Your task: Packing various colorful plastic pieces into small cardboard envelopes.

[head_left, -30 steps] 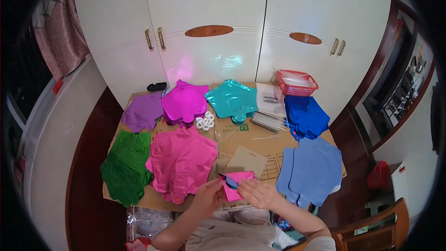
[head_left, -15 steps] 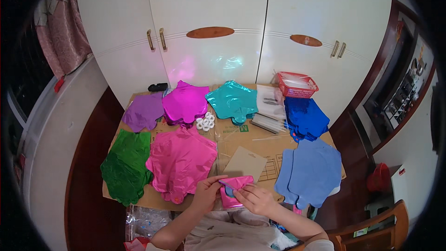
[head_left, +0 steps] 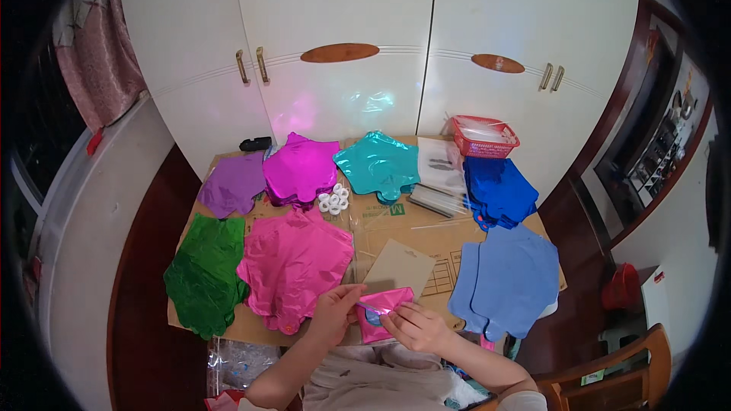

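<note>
Close to my body, at the table's front edge, I hold a small folded packet of shiny pink foil balloon (head_left: 394,298) with a blue-grey patch on it. My left hand (head_left: 335,315) pinches its left edge between thumb and fingers. Closed over the right side is my right hand (head_left: 416,327), fingers pressed on the foil. A tan card (head_left: 402,260) lies just beyond the packet. Left of my left hand spreads a stack of flat pink foil balloons (head_left: 297,259). Flat light blue balloons (head_left: 519,278) lie to the right of my right hand.
More flat foil balloons, green (head_left: 204,274), purple (head_left: 231,183), magenta (head_left: 302,169), teal (head_left: 378,164) and dark blue (head_left: 500,189), ring the cardboard-covered table (head_left: 377,224). White rolls (head_left: 335,199), clear plastic strips (head_left: 438,201) and a red basket (head_left: 486,148) sit farther back. A wooden chair (head_left: 656,358) stands right.
The packet's top flap has shifted, so its upper face now looks flatter and squarer. My left hand has moved slightly left and up; both hands keep hold of the foil.
</note>
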`<state>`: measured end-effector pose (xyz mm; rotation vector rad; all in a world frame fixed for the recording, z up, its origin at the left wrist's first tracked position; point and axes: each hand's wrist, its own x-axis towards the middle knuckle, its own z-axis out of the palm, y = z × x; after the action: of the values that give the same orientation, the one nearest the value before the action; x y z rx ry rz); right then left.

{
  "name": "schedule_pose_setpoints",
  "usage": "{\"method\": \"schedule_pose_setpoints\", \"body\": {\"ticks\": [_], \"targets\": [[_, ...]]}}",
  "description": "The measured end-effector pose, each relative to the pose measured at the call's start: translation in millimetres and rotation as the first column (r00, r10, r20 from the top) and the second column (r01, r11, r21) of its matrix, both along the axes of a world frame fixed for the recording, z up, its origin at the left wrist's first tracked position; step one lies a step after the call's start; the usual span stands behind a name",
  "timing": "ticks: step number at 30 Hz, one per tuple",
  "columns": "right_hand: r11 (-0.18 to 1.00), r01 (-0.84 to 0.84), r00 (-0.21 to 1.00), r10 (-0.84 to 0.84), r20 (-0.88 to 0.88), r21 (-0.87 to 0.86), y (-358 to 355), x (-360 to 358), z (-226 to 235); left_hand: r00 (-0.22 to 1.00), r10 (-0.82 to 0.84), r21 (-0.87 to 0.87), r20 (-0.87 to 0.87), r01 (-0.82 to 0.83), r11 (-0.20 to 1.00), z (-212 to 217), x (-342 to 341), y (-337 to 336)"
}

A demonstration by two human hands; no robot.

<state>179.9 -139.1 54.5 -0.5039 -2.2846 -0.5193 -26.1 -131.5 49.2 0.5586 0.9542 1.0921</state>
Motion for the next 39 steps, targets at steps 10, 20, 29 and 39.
{"method": "schedule_pose_setpoints", "body": {"ticks": [10, 20, 29, 39], "targets": [[0.999, 0.0, 1.0, 0.0, 0.014, -0.036, 0, 4, -6, 0.983, -0.093, 0.125, -0.16, 0.114, 0.986, 1, -4, 5], [0.061, -0.203, 0.882, -0.422, -0.209, -0.977, 56, 29, -13, 0.148, 0.303, 0.31, -0.941, 0.734, 0.604, -11, -30, -30], [-0.257, -0.271, 0.935, -0.298, -0.191, -0.928, 82, 15, -43, 0.096, 0.637, 0.437, -0.765, 0.804, 0.403, -25, -1, -37], [0.094, -0.048, 0.961, -0.268, -0.072, -0.994, 74, 5, -30, 0.037, 0.641, 0.385, -0.767, 0.825, 0.413, -30, 6, -30]]}}
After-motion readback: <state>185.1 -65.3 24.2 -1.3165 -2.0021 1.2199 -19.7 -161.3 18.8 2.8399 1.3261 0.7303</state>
